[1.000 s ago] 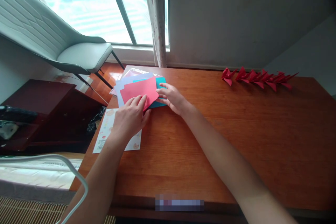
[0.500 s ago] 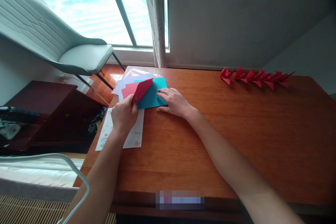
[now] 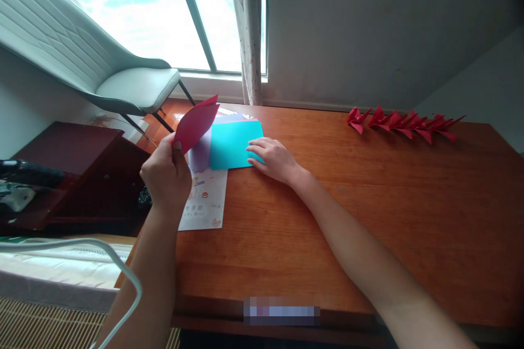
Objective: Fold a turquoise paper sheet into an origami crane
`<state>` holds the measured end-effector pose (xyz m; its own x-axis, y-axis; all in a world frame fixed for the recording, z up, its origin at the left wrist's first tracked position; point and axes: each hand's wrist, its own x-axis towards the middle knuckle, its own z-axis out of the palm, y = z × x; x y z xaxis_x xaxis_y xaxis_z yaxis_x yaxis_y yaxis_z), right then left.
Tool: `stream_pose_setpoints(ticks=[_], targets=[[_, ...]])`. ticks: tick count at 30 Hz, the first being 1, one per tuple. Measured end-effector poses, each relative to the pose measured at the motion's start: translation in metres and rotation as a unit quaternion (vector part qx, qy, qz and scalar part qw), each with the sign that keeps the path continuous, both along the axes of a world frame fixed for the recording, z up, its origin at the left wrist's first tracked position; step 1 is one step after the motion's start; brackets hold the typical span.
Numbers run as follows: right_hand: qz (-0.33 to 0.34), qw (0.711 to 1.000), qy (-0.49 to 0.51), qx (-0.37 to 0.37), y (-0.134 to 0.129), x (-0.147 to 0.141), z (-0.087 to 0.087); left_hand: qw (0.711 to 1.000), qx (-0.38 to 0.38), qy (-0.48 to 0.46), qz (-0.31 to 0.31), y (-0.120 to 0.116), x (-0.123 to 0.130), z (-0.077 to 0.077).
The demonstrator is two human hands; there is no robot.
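Observation:
My left hand (image 3: 167, 172) is closed on red paper (image 3: 196, 124), raised above the left end of the table; its far edges part, so there seems to be more than one sheet. Resting with fingers spread, my right hand (image 3: 272, 158) touches the right edge of a turquoise sheet (image 3: 233, 144). That sheet lies on top of a pale purple sheet (image 3: 200, 154). Below them, nearer to me, is a white printed sheet (image 3: 208, 202) with small pictures and writing, partly covered by the left hand and the purple paper.
Several red folded paper birds (image 3: 405, 124) stand in a row at the back right of the wooden table (image 3: 327, 251). A grey chair (image 3: 135, 84) is beyond the left edge, by the window. A white curved tube (image 3: 110, 253) crosses the lower left.
My left hand has lifted the red paper off the pile and moved left and toward me, uncovering more of the turquoise and purple sheets. My right hand stays nearly where it was.

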<state>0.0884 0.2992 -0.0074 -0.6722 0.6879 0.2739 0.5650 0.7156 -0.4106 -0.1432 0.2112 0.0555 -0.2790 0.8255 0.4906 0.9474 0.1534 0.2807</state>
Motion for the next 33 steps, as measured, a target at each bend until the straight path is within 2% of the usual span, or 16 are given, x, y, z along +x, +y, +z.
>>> stream_pose_setpoints(ticks=[3, 5, 7, 12, 19, 22, 27, 33], targets=[[-0.023, 1.0, 0.012, -0.009, 0.003, -0.001, -0.003, 0.997, 0.073, 0.013, -0.028, -0.015, -0.001, 0.003], [-0.033, 0.999, 0.017, -0.014, 0.004, -0.001, -0.004, 0.989, 0.102, 0.031, -0.099, -0.03, -0.001, 0.0], [-0.036, 0.999, 0.017, -0.018, 0.003, -0.002, -0.004, 0.984, 0.05, 0.068, -0.157, -0.049, -0.002, -0.008], [0.008, 1.0, -0.013, 0.004, -0.004, -0.005, 0.001, 0.969, -0.046, 0.11, -0.216, -0.095, -0.014, -0.027], [0.045, 0.998, -0.035, 0.003, -0.006, -0.01, 0.007, 0.921, -0.153, 0.157, -0.321, -0.13, -0.042, -0.033], [0.039, 0.999, -0.033, -0.007, -0.007, -0.011, 0.009, 0.915, -0.186, 0.161, -0.318, -0.135, -0.045, -0.037], [-0.015, 0.999, -0.022, -0.029, -0.011, -0.011, 0.01, 0.925, -0.183, 0.147, -0.298, -0.137, -0.039, -0.039], [-0.103, 0.993, 0.05, -0.035, -0.014, 0.003, 0.013, 0.919, -0.216, 0.15, -0.295, -0.129, -0.032, -0.022]])
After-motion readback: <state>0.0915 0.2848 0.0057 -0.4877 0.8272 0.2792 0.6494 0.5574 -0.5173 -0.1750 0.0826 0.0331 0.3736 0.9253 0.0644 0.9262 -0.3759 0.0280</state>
